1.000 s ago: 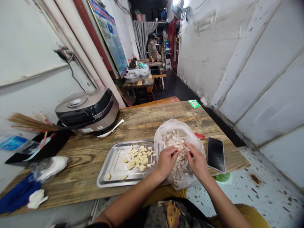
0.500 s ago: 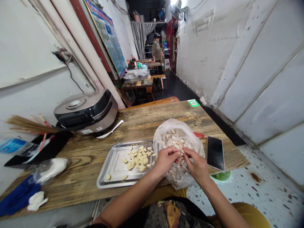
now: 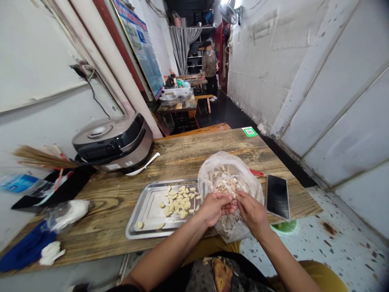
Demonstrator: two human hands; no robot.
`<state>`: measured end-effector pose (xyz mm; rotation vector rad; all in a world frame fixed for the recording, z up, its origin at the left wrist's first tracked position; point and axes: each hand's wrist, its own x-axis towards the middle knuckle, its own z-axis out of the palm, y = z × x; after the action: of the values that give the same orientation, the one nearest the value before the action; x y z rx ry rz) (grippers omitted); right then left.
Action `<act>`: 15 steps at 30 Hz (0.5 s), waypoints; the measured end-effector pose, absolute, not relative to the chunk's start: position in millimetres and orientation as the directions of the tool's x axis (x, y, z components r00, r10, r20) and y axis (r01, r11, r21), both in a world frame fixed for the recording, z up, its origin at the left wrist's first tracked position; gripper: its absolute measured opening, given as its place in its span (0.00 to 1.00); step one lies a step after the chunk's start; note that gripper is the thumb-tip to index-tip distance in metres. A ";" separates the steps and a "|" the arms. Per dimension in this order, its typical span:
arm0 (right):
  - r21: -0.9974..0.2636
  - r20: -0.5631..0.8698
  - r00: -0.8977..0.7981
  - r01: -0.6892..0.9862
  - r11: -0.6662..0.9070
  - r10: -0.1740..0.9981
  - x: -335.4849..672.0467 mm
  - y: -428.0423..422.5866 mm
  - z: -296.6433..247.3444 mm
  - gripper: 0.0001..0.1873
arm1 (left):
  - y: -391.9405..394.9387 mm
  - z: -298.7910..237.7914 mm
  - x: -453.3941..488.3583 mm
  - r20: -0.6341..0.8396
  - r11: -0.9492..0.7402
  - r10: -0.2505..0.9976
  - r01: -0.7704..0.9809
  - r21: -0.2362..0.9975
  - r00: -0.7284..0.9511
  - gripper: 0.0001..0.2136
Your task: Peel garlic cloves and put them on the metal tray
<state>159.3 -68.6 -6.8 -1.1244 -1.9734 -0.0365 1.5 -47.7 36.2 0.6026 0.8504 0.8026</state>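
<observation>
Taking the bag as the centre of the dial, with 12 o'clock straight ahead of the person: nearest, the bare left hand [image 3: 217, 207] reaches in from 7 o'clock and the bare right hand [image 3: 253, 213] from 5 o'clock. Their fingers are curled inward, thumbs and fingertips drawn close together over the bag; whether they grip a small piece cannot be told. Beneath them sits the cloudy, thin plastic bag [image 3: 217, 162], its mouth open, holding a heap of pale and brownish papery scraps [image 3: 225, 184]. At 9 o'clock, just beside it, lies the shallow rectangular silver metal tray [image 3: 148, 207] with pale yellow, peeled garlic cloves [image 3: 179, 198], mostly clustered towards its bag side, two lying apart near its close edge.

At 3 o'clock a black-screened rectangular phone [image 3: 277, 197] lies flat; at 2 o'clock a red handle [image 3: 257, 172] shows from behind the bag. Farther along the brown wood-grain table [image 3: 194, 154], at 10 o'clock, a long white spoon [image 3: 144, 164] rests before the rounded black-and-bronze rice cooker [image 3: 112, 142]. A green-and-white code sticker [image 3: 249, 132] marks the far edge near 1 o'clock.

Beyond, a cluttered second table [image 3: 182, 106] stands at 11 o'clock; deeper still, just short of 12, another person in a patterned top [image 3: 209, 65] stands.
</observation>
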 end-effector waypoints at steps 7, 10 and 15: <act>-0.265 0.716 -0.291 0.728 0.633 0.635 161.1 -69.9 -11.3 0.14 | -44.8 34.3 13.0 -0.469 0.523 0.848 -0.249 0.815 0.247 0.10; -0.451 0.704 -0.139 0.670 0.589 0.697 157.8 -69.6 -10.1 0.11 | -41.6 35.9 15.7 -0.485 0.546 0.831 -0.237 0.803 0.271 0.09; -0.980 0.194 0.123 0.069 0.186 0.973 151.3 -67.9 -0.7 0.08 | -38.8 38.9 10.4 -0.402 0.493 0.834 -0.181 0.851 0.379 0.07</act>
<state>151.3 -67.9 -0.7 -1.1663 -1.2396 0.9466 10.4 -38.8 38.9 0.8111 0.9651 0.7481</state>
